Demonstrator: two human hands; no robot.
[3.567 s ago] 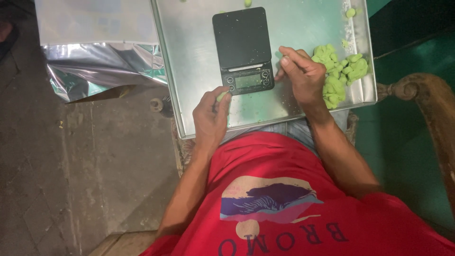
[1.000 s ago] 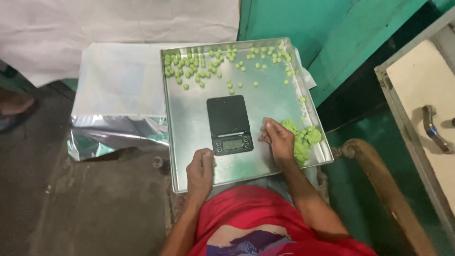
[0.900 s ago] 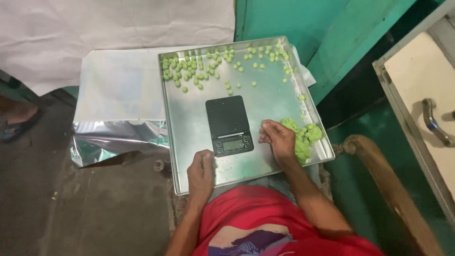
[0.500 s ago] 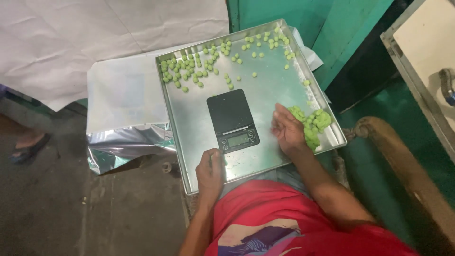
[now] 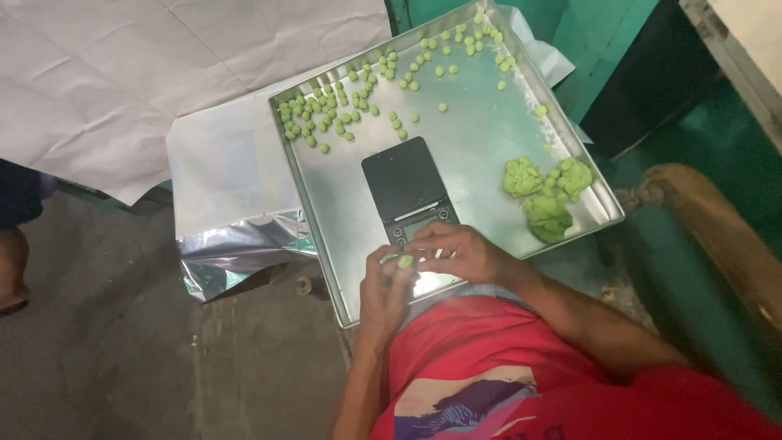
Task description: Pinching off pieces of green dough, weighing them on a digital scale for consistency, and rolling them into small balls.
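Both hands have come together at the near edge of the tray (image 5: 326,244): the right hand (image 5: 456,254), which half a second ago was over at the green lump (image 5: 547,195), is now back by the scale (image 5: 410,192), well clear of that dough. It looks as if a fresh bit has been brought in to be shaped. The left hand (image 5: 389,281) is cupped, with a small green piece (image 5: 405,261) showing at its fingertips; the right's fingers curl over it, pinching or rolling, touching the left. The piece sits between the two hands, just below the scale. Finished balls (image 5: 342,110) lie scattered at the tray's far side.
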